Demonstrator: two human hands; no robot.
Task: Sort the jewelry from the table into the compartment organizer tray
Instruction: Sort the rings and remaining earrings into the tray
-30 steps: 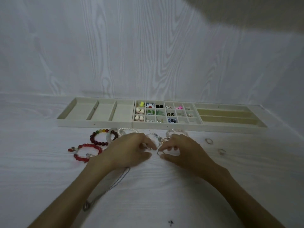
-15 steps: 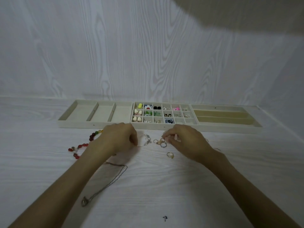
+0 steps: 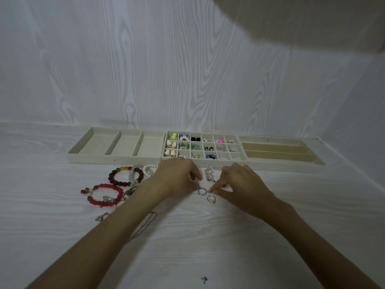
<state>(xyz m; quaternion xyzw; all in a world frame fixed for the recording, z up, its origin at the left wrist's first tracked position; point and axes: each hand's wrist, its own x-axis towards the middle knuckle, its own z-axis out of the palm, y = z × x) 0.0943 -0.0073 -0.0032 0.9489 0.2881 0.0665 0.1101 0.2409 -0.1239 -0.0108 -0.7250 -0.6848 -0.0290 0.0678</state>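
Rings [image 3: 201, 191] between both low hands, right hand [image 3: 241, 184] pinching.

A: What sort of place am I working in?

B: A home-style tabletop setup, by the look. White wood-grain table [image 3: 270, 236], same wood-grain panelling on the wall [image 3: 145, 69] behind and to my right.

A: Any evidence beyond surfaces?

B: Cream compartment organizer tray [image 3: 116, 159] set along the wall, beaded bracelets [image 3: 104, 195] loose on the table. No machinery or shop fittings visible. Light is dim and soft. Which room, I cannot tell.
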